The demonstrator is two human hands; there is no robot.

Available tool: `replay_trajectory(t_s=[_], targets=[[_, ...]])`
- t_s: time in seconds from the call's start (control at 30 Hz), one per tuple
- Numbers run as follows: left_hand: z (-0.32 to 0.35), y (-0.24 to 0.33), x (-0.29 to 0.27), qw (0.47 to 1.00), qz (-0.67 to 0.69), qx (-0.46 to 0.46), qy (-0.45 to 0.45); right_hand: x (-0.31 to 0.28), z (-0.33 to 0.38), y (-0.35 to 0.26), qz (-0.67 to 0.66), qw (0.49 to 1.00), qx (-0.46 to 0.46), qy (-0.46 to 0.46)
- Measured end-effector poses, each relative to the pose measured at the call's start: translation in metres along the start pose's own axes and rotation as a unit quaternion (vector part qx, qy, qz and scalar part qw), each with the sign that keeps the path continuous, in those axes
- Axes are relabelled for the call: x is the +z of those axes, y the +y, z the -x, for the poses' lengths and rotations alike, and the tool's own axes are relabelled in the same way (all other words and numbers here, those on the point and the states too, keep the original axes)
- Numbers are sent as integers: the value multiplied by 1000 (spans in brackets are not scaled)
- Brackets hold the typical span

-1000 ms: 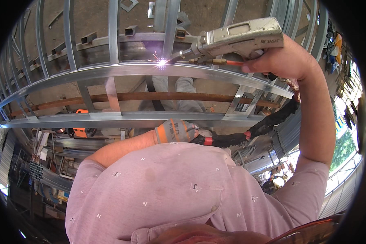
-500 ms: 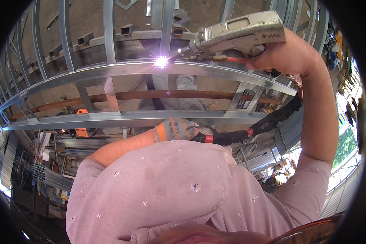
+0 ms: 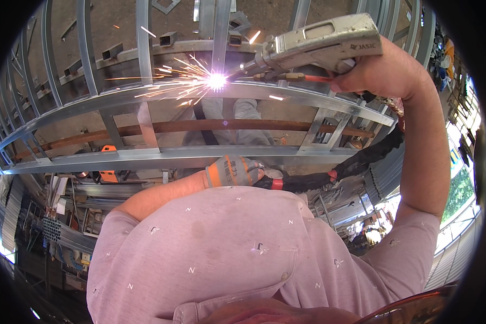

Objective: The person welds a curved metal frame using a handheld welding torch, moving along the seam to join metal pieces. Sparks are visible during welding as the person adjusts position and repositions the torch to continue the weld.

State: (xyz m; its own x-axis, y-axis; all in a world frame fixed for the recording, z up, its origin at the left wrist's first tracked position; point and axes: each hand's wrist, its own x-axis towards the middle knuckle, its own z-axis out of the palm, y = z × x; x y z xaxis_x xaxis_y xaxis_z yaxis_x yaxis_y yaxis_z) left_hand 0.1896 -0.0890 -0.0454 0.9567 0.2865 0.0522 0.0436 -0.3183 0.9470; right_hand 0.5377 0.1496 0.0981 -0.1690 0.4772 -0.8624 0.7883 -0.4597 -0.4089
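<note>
Right hand clenched round welding gun, 1 o'clock. Tip on steel frame rail, sparks at 12. Gloved left hand grips black cable, centre. Looks mid-weld; next probably needs steady tip along joint.

Only marking in sight: small dark printed label on welding gun's grey side, rear end. No pkgs, screens; maybe signs far right, too blurred.
</note>
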Motion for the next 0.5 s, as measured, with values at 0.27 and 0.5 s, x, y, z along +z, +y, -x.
replay_trajectory(t_s=[0.27,0.5], targets=[[-13,15,-29,998,-53,2,-16,-6,0,-5,26,999,32,-32],[-1,-1,-5,998,-50,35,1,-3,3,5,-7,1000,6,-14]])
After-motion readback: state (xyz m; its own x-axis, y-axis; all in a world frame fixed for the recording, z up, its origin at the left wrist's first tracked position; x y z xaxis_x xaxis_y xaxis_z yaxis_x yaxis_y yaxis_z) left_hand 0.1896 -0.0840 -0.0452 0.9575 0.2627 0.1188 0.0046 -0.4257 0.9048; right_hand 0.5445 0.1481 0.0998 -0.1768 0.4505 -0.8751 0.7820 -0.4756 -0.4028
